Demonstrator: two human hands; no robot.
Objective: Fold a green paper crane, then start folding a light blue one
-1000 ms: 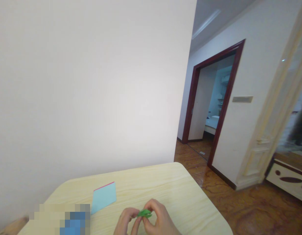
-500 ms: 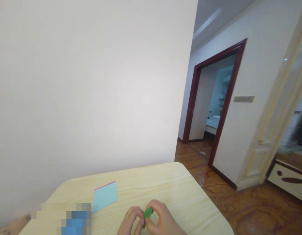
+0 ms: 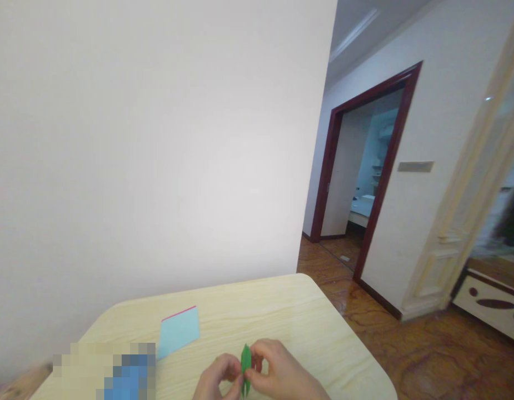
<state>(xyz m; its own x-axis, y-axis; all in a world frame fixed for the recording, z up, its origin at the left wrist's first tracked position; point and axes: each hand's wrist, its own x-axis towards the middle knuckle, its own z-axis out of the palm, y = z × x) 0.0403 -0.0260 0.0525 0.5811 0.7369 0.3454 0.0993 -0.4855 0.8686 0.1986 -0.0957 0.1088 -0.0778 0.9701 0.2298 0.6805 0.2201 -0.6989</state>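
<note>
Okay, green piece [image 3: 246, 359] went from tilted to upright, slim, pointy-topped, left hand [image 3: 215, 379] and right hand [image 3: 285, 371] pinching it.

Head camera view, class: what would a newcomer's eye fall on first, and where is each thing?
Probably the bright green piece, pinched between the left hand and right hand at the bottom centre, over the pale table. Next, the light-blue sheet with a pink far edge, lying left of the hands. Behind, at upper right, the dark red door frame stands out.
</note>
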